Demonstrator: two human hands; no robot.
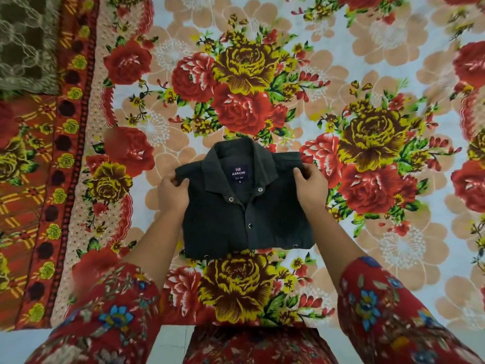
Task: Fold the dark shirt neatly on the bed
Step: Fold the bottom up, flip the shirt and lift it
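The dark shirt (246,206), a near-black button-front of woven cloth, lies folded into a compact rectangle on the bed, close to the bed's near edge and roughly midway along it. Its collar points away from the person and the placket with small metal snaps runs down the middle. Inside the collar a navy label (238,174) reads "ARROW" in white; the smaller lines beneath it are too fine to read.

The left hand (172,191) pinches the shirt's left shoulder corner, thumb on top and fingers curled under the cloth. The right hand (311,183) grips the right shoulder corner the same way. Both are closed on fabric. Their fingertips are hidden beneath the folds.

The floral bedsheet (341,61), pale with big red and yellow roses, spreads bare and flat on all sides of the shirt, with wide room toward the far edge and to the right. Along the sheet's left side runs a red patterned border (70,127); beyond it, at the far left corner, an olive lace-patterned cloth (23,40) is cut off by the frame. Red floral sleeves (388,311) cover the forearms.
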